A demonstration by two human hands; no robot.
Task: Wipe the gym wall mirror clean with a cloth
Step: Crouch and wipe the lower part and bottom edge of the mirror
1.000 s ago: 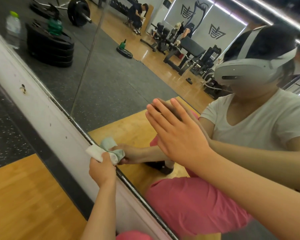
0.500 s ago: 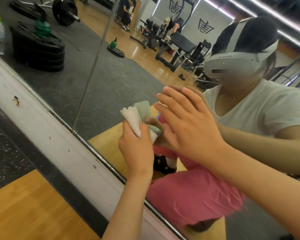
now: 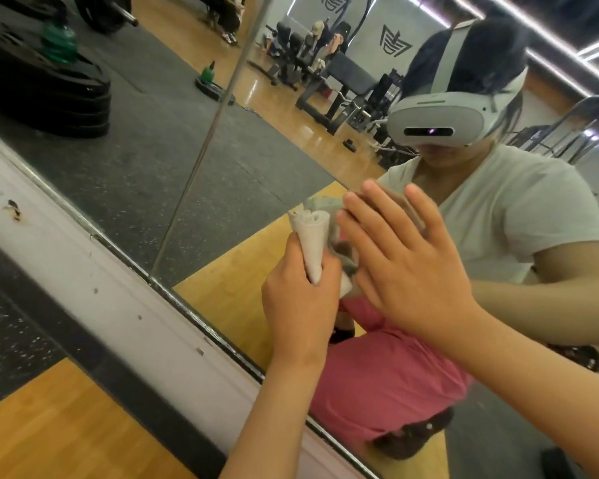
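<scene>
White cloth (image 3: 313,236) gripped in the left hand (image 3: 300,305) touches the mirror (image 3: 173,160) beside the right hand (image 3: 405,271), spread flat against it.

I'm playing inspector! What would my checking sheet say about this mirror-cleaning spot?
Surface: mirror, two panes side by side; I cannot tell if any smears are left.
Job's things: cloth, rolled up, its top end at the glass.
Clutter: rusty mark on the white ledge.
Grippers: left hand grips the cloth; right hand lies flat on the mirror, fingers spread.
Cables: nothing seen.
Surroundings: wood floor; weight plates, a green bottle and benches show in the reflection.
</scene>
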